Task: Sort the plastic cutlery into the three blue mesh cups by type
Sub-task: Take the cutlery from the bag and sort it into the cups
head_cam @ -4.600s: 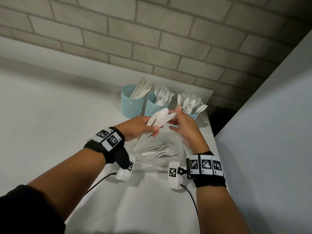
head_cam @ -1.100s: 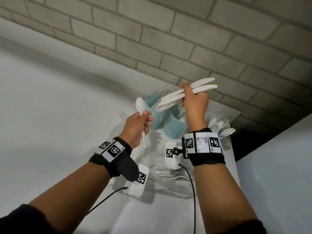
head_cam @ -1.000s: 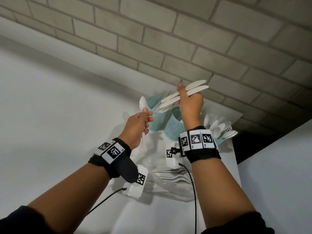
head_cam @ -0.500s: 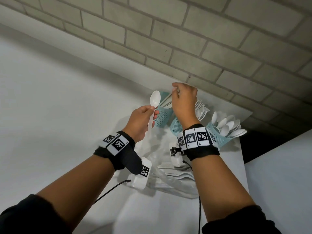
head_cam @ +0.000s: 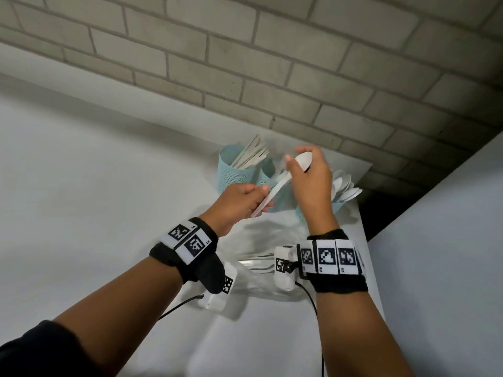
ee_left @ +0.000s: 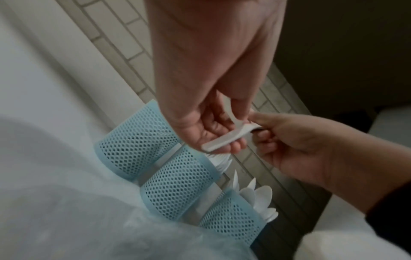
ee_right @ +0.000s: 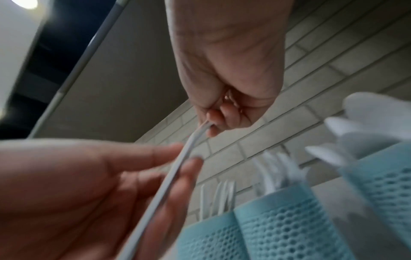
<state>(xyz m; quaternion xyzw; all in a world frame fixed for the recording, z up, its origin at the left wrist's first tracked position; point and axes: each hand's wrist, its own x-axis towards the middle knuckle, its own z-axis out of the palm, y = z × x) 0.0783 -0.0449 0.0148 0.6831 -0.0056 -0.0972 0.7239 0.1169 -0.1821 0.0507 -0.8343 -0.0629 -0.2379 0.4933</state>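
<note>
Both hands hold one white plastic spoon (head_cam: 277,186) in the air in front of the cups. My left hand (head_cam: 258,198) grips its handle (ee_left: 222,140). My right hand (head_cam: 295,163) pinches the bowl end (ee_right: 208,125). Three blue mesh cups stand in a row by the brick wall. The left cup (head_cam: 234,172) holds knives, and the middle cup (ee_left: 177,190) is mostly hidden behind my hands in the head view. White spoons fill the right cup (head_cam: 339,206).
A clear plastic bag (head_cam: 261,265) with more white cutlery lies on the white table (head_cam: 109,200) under my wrists. The table's right edge (head_cam: 364,240) drops off beside the spoon cup. The brick wall (head_cam: 272,77) stands right behind the cups.
My right hand let its knives go into the left cup and came back to pinch the spoon's bowl. My left hand tilted the spoon to the right.
</note>
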